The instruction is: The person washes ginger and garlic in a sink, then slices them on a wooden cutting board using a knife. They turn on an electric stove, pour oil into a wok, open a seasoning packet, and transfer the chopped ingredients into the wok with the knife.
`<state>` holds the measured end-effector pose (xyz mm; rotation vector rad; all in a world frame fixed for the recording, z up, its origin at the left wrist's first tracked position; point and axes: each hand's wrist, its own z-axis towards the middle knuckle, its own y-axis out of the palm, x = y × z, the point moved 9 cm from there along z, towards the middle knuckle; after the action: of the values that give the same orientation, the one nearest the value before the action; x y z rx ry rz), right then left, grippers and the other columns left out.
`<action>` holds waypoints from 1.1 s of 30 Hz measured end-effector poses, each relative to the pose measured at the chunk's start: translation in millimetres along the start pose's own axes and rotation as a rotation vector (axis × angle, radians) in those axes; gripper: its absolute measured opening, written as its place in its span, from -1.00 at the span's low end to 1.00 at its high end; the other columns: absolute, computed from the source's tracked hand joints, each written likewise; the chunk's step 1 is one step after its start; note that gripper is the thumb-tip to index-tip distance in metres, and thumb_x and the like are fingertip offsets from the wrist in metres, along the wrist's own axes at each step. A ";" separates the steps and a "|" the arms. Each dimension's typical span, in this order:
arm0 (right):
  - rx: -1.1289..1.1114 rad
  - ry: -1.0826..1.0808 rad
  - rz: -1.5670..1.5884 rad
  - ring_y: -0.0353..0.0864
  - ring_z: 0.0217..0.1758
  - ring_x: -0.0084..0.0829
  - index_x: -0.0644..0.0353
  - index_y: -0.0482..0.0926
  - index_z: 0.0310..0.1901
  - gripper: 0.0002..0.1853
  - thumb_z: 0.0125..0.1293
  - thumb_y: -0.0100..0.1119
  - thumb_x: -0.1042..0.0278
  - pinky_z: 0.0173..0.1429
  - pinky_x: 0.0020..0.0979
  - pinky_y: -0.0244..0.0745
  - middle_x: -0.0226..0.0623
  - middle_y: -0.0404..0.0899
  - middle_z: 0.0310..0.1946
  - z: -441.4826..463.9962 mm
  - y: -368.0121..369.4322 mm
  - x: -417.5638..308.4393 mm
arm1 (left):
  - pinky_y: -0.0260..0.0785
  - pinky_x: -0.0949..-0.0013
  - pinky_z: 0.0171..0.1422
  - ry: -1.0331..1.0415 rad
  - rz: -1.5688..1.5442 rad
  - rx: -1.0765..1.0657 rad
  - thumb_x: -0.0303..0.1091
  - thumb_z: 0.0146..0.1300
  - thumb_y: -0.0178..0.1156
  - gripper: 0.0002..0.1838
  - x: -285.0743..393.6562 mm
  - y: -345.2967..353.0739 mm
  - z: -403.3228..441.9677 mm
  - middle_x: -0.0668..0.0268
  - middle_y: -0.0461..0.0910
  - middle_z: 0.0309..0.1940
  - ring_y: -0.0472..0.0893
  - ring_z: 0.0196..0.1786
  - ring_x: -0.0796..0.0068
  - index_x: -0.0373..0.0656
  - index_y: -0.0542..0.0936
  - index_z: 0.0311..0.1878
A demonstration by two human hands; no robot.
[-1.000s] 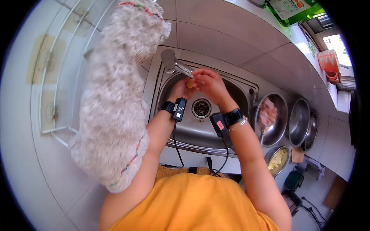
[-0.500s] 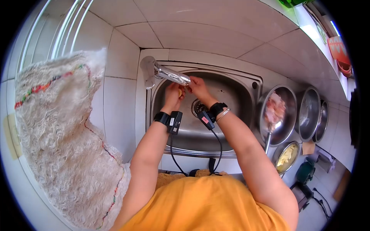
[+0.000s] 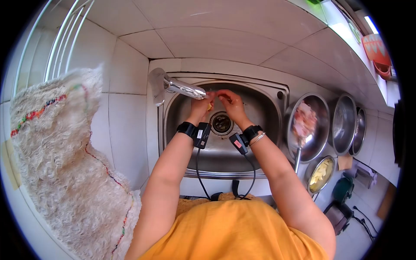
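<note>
My left hand (image 3: pixel 201 108) is closed around a small yellow piece (image 3: pixel 210 106), mostly hidden by the fingers, just under the tip of the chrome faucet (image 3: pixel 186 88). Beside it, on the right, my right hand (image 3: pixel 232 105) has bent fingers a little apart, with nothing visible in them. Both hands are above the steel sink (image 3: pixel 260 147), behind its round drain (image 3: pixel 221 123). Black bands with small boxes and cables sit on both wrists.
Right of the sink, a steel bowl (image 3: pixel 320 145) holds raw meat and a long-handled utensil. Further steel bowls (image 3: pixel 344 125) stand beyond it. A smaller bowl (image 3: pixel 329 175) contains pale yellow slices. On the left hangs a shaggy cream cloth (image 3: pixel 65 164) near white rails (image 3: pixel 65 39).
My right hand has drawn slightly away from my left, and its fingers have loosened. The drain shows more fully between the wrists. The whole view has shifted a little.
</note>
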<state>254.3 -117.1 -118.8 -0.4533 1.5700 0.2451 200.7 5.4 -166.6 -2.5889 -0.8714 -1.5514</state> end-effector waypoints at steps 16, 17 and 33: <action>-0.083 -0.119 -0.011 0.58 -0.07 -0.21 0.29 0.56 -0.13 -0.72 0.09 0.05 0.68 0.05 -0.37 0.46 -0.11 0.54 -0.06 8.9 44.5 -0.8 | 0.31 0.56 -0.50 -0.192 -0.129 0.131 -0.42 0.20 0.17 -0.86 -11.9 -40.5 -26.7 0.35 0.55 -0.37 0.47 -0.49 0.61 -0.23 0.59 -0.19; -0.108 -0.067 -0.102 0.57 -0.07 -0.25 0.29 0.58 -0.17 -0.79 0.14 0.08 0.62 0.06 -0.39 0.43 -0.15 0.54 -0.07 12.3 46.2 5.1 | 0.29 0.56 -0.50 -0.152 -0.098 0.108 -0.41 0.19 0.19 -0.86 -7.1 -38.2 -31.0 0.37 0.54 -0.43 0.46 -0.51 0.62 -0.24 0.59 -0.21; -0.243 0.062 0.342 0.42 -0.02 -0.48 0.17 0.41 0.08 -0.47 0.03 0.20 0.74 0.09 -0.46 0.44 -0.36 0.25 0.06 -12.4 20.2 -57.3 | 0.29 0.61 -0.42 0.148 0.084 -0.203 -0.47 0.15 0.28 -0.80 33.3 -1.2 -50.2 0.42 0.51 -0.34 0.47 -0.39 0.70 -0.21 0.51 -0.17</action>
<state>234.4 -96.6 -63.8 -0.3800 1.6818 0.6951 171.2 7.9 -114.2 -2.5575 -0.6156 -1.8675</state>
